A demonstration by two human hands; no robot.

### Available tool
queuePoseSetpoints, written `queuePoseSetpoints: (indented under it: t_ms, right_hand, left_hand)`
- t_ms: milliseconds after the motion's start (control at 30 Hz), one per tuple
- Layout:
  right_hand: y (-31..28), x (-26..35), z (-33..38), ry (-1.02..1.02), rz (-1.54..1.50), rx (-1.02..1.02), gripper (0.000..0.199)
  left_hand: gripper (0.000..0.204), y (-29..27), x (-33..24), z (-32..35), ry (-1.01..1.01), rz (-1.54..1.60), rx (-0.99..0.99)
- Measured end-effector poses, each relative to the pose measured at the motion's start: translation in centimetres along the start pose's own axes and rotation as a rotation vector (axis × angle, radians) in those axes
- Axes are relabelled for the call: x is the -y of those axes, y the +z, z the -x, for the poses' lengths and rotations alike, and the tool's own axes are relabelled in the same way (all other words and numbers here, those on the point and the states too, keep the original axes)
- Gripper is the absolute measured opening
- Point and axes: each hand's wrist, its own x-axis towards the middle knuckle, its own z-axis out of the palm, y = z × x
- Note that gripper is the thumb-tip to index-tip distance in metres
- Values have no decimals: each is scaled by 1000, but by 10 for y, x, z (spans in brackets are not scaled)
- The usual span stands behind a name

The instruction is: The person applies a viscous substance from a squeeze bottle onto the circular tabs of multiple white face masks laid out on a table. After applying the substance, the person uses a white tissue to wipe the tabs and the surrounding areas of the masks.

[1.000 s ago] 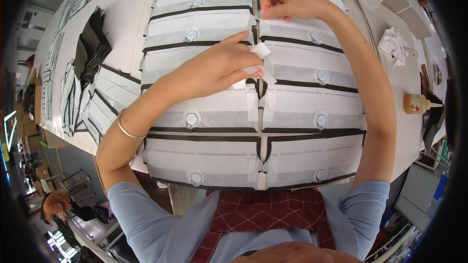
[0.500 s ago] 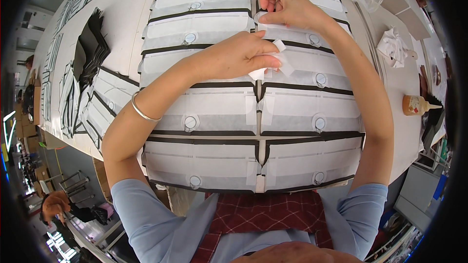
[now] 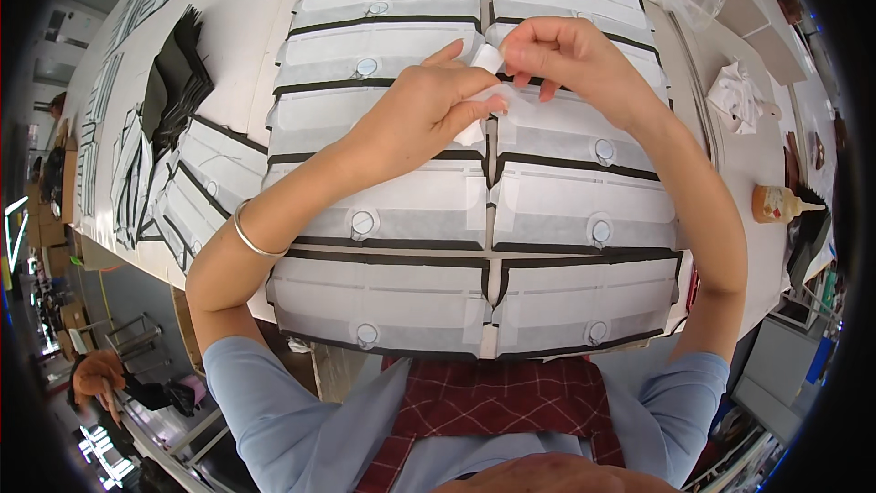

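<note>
Both hands meet above the middle of the table (image 3: 265, 0). The left hand (image 3: 415, 114) and right hand (image 3: 566, 59) pinch a small white patch (image 3: 486, 58) between closed fingertips, over rows of black-edged white fabric panels (image 3: 383, 297).

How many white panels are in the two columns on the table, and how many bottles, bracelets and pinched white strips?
White panels: 10
White strip: 1
Squeeze bottle: 1
Bracelet: 1
Total: 13
</note>
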Motion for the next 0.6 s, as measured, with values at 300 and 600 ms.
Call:
queuePoseSetpoints:
  t_ms: [300, 600]
  right_hand:
    - [17, 6, -8, -18, 55, -14, 17]
    - [-7, -3, -35, -15, 167, -69, 15]
  left_hand:
    - [18, -1, 0, 12, 33, -69, -73]
    - [17, -33, 10, 34, -151, 12, -119]
